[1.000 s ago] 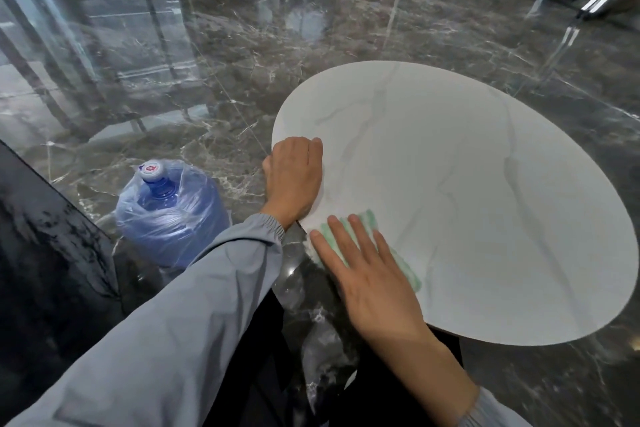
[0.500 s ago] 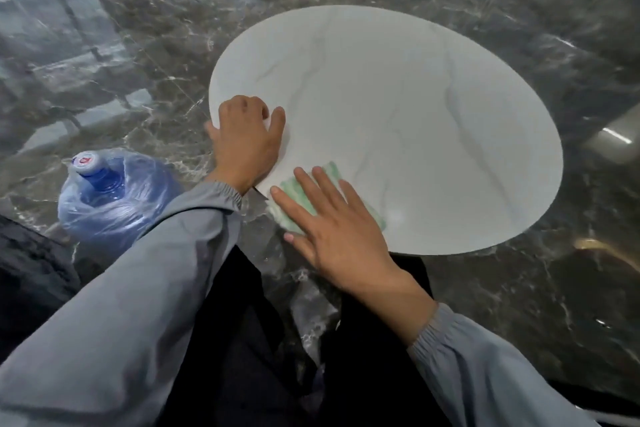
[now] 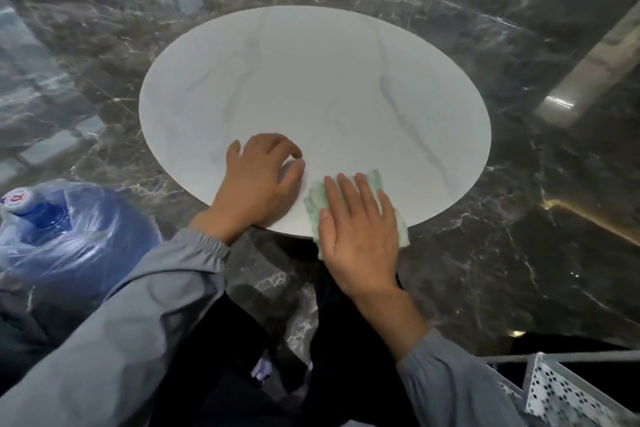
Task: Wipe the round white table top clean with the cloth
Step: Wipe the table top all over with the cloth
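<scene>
While right hand (image 3: 358,218) is pressing cloth (image 3: 315,208) flat-fingered at counter's (image 3: 311,80) six o'clock rim, left hand (image 3: 258,180) is bracing alongside, loosely curled, empty.

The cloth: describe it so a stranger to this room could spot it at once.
Find the round white table top on the dark marble floor and go to its near edge. The cloth lies there under the flat right hand, overhanging the edge. It is the only soft, green-striped thing on the table.
</scene>
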